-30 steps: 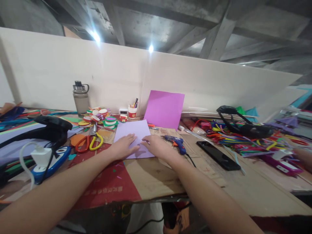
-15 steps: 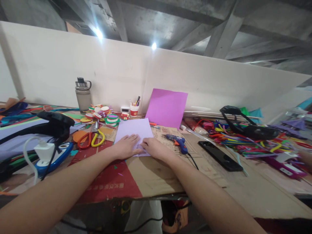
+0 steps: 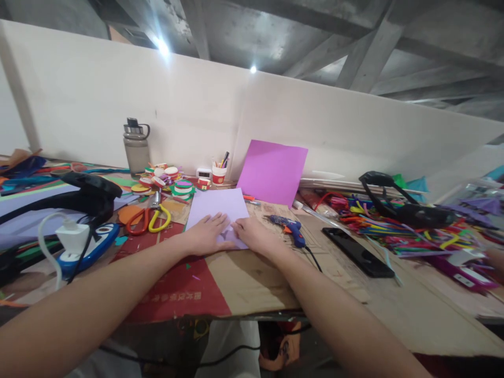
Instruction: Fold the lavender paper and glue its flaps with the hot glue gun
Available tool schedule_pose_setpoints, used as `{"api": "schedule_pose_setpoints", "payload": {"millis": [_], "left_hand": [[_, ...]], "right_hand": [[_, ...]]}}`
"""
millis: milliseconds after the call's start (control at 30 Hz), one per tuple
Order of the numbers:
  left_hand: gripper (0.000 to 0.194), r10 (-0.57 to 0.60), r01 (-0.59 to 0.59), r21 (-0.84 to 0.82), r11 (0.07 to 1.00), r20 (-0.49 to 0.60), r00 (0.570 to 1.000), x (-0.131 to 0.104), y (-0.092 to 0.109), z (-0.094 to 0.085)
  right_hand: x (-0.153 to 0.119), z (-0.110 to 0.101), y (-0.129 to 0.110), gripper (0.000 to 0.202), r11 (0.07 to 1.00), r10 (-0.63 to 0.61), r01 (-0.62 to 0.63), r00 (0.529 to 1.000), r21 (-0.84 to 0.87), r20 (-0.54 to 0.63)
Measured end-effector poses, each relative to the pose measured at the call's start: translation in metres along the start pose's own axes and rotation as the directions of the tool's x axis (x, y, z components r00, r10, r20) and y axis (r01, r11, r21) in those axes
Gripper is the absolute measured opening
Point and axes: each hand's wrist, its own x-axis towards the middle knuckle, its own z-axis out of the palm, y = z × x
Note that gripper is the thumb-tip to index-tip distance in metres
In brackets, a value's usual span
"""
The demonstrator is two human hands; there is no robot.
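Note:
A light purple sheet of paper [image 3: 218, 203] lies on the cardboard-covered table. My left hand [image 3: 208, 234] is spread on its lower part, fingers apart, the thumb reaching toward the right. Beside it, my right hand [image 3: 251, 233] rests on the sheet's lower right edge with its fingers curled together; whether it grips anything is hidden. Right of my right hand lies a blue glue gun [image 3: 290, 229]. Left of the sheet are scissors with red and yellow handles [image 3: 159, 218]. A brighter purple sheet [image 3: 271, 172] leans against the white wall behind.
A bottle [image 3: 136, 149], a pen cup [image 3: 219, 174] and layered paper discs [image 3: 182, 189] stand at the back. On the left is a blue power strip [image 3: 104, 236]. A black phone [image 3: 356, 252] and colourful strips [image 3: 374, 226] lie to the right. Another person's fingers show at the right edge.
The view has shifted slightly. Both hands remain on the light purple sheet, and my left hand's fingers look a little more spread.

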Motion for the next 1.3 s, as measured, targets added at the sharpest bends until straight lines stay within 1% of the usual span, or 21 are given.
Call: {"api": "schedule_pose_setpoints", "payload": {"millis": [67, 133, 267, 333, 400, 467, 533, 567, 633, 733, 800, 900, 1000, 1200, 1267, 1300], "left_hand": [[0.09, 0.002, -0.002, -0.007, 1.0, 0.026, 1.0, 0.002, 0.003, 0.002], [0.093, -0.006, 0.006, -0.009, 1.0, 0.046, 0.999, 0.003, 0.004, 0.002], [0.094, -0.021, 0.023, -0.025, 0.999, 0.078, 0.997, 0.004, 0.003, -0.001], [0.091, -0.032, 0.035, -0.038, 0.999, 0.083, 0.996, 0.003, 0.0, -0.002], [0.085, -0.07, 0.074, -0.048, 0.996, 0.081, 0.994, 0.002, -0.004, -0.004], [0.08, -0.142, 0.144, -0.046, 0.988, 0.057, 0.988, 0.001, -0.009, -0.006], [0.075, -0.221, 0.22, -0.043, 0.974, -0.005, 0.975, 0.001, -0.012, -0.006], [0.073, -0.242, 0.24, -0.048, 0.97, -0.041, 0.97, 0.002, -0.012, -0.006], [0.072, -0.219, 0.214, -0.063, 0.975, -0.086, 0.972, 0.003, -0.009, -0.004], [0.08, -0.104, 0.1, -0.049, 0.994, -0.067, 0.992, 0.004, 0.001, 0.002], [0.085, -0.072, 0.071, -0.024, 0.997, -0.04, 0.997, 0.004, 0.007, 0.005], [0.086, -0.076, 0.076, -0.016, 0.997, -0.013, 0.997, 0.004, 0.01, 0.005], [0.087, -0.077, 0.077, -0.024, 0.997, 0.008, 0.997, 0.004, 0.009, 0.002], [0.085, -0.084, 0.088, -0.066, 0.994, 0.065, 0.994, 0.002, -0.005, -0.005], [0.084, -0.113, 0.117, -0.072, 0.991, 0.062, 0.992, 0.001, -0.009, -0.006], [0.083, -0.134, 0.137, -0.072, 0.988, 0.043, 0.99, 0.001, -0.009, -0.006]], "right_hand": [[0.0, 0.001, 0.0, 0.036, 0.999, -0.005, 0.008, 0.998, -0.047, 0.067], [0.0, 0.002, 0.001, 0.036, 0.997, 0.001, 0.006, 0.996, -0.08, 0.091], [0.001, 0.001, 0.003, 0.037, 0.991, 0.057, -0.046, 0.994, -0.128, 0.089], [0.001, -0.001, 0.004, 0.036, 0.985, 0.101, -0.087, 0.991, -0.151, 0.086], [0.001, -0.002, 0.004, 0.036, 0.977, 0.144, -0.129, 0.986, -0.168, 0.083], [0.002, -0.002, 0.004, 0.037, 0.973, 0.164, -0.151, 0.985, -0.173, 0.06], [0.002, -0.001, 0.004, 0.038, 0.978, 0.13, -0.13, 0.991, -0.162, -0.01], [0.002, 0.001, 0.004, 0.039, 0.983, 0.098, -0.104, 0.994, -0.15, -0.051], [0.003, 0.004, 0.004, 0.041, 0.992, 0.04, -0.05, 0.996, -0.119, -0.084], [0.004, 0.009, 0.005, 0.039, 0.996, 0.003, -0.002, 1.0, -0.085, 0.007], [0.005, 0.011, 0.005, 0.039, 0.996, -0.017, 0.021, 0.999, -0.088, 0.052], [0.005, 0.011, 0.006, 0.039, 0.996, -0.024, 0.031, 0.997, -0.085, 0.072], [0.006, 0.01, 0.006, 0.039, 0.997, -0.007, 0.013, 0.996, -0.072, 0.085], [0.006, 0.009, 0.009, 0.036, 0.999, -0.003, 0.005, 0.998, -0.033, 0.063], [0.007, 0.008, 0.011, 0.035, 0.999, 0.014, -0.012, 0.998, -0.043, 0.054], [0.007, 0.007, 0.013, 0.035, 0.998, 0.025, -0.023, 0.999, -0.056, 0.036]]}}
